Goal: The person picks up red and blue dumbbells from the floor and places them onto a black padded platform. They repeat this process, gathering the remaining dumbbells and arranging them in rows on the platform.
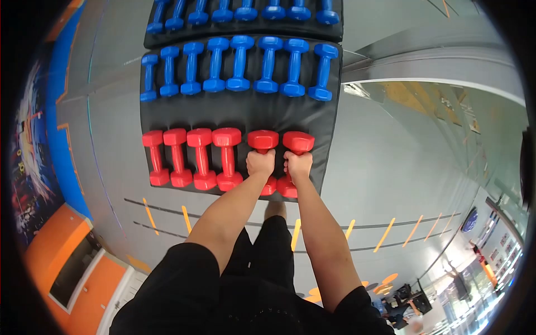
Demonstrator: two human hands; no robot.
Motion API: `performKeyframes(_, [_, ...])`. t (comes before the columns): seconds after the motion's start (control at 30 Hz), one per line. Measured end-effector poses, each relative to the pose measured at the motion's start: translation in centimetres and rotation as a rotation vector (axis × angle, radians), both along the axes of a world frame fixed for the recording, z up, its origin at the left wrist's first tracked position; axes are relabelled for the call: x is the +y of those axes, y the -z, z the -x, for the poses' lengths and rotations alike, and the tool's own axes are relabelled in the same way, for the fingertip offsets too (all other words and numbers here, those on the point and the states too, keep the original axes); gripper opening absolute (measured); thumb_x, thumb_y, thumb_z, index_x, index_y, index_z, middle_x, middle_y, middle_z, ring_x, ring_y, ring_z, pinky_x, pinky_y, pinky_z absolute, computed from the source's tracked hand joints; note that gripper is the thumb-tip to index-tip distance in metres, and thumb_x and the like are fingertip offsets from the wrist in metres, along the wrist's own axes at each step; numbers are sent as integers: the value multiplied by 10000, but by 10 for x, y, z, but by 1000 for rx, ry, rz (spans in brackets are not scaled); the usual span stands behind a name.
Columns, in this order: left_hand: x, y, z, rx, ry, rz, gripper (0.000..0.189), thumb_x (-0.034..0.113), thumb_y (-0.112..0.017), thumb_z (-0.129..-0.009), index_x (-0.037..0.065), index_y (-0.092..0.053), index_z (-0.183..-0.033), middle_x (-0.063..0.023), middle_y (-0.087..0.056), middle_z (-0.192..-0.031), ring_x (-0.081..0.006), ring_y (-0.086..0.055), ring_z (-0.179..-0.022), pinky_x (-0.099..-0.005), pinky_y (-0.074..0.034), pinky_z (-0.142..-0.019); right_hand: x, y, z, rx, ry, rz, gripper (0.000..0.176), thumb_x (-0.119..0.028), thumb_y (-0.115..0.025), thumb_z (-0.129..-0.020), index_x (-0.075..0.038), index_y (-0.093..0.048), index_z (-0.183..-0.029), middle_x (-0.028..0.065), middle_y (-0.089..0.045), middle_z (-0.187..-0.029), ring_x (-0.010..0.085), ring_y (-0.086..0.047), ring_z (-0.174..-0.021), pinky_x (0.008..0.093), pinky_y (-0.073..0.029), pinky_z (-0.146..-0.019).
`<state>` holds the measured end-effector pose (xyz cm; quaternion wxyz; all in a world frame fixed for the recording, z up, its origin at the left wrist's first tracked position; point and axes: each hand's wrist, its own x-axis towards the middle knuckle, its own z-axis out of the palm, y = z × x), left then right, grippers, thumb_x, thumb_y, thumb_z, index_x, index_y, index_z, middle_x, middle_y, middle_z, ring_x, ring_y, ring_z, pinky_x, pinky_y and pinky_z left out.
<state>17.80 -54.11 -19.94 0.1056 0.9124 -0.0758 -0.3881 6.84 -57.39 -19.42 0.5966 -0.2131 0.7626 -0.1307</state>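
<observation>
Two red dumbbells lie at the near right of a black padded mat [234, 114]. My left hand [261, 162] is wrapped round the handle of one red dumbbell [263, 139], its near head partly behind my wrist. Just to the right, my right hand [298, 163] grips the handle of the other red dumbbell [298, 142]. Both dumbbells point away from me, side by side with a small gap. To the left of my hands stand several more red dumbbells [227, 159] in the same row, lined up lengthwise.
A row of blue dumbbells [239, 63] lies farther up the mat, and another blue row [245, 10] rests on a second black mat behind. Grey floor [385, 167] with yellow and dark line markings surrounds the mats. An orange structure [61, 262] is at the lower left.
</observation>
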Motion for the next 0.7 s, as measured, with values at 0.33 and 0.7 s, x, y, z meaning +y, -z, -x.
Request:
performKeyframes(0.33, [10, 22, 2, 73, -51, -38, 452, 360, -711, -682, 47, -720, -1008, -212, -705, -1015, -390, -657, -1020, -461, -504, -890, -2, 4, 9, -64, -7, 15, 84, -46, -662, -695, 26, -621, -709, 86, -606, -583, 176, -579, -459, 328, -467, -430])
performKeyframes(0.7, [4, 10, -11, 191, -70, -16, 386, 347, -711, -676, 28, -736, -892, -208, -714, -942, -366, -681, -962, -446, -517, -846, -3, 6, 11, 7, -100, -21, 176, -143, -677, -695, 25, -646, -737, 118, -642, -621, 240, -637, -552, 372, -514, -555])
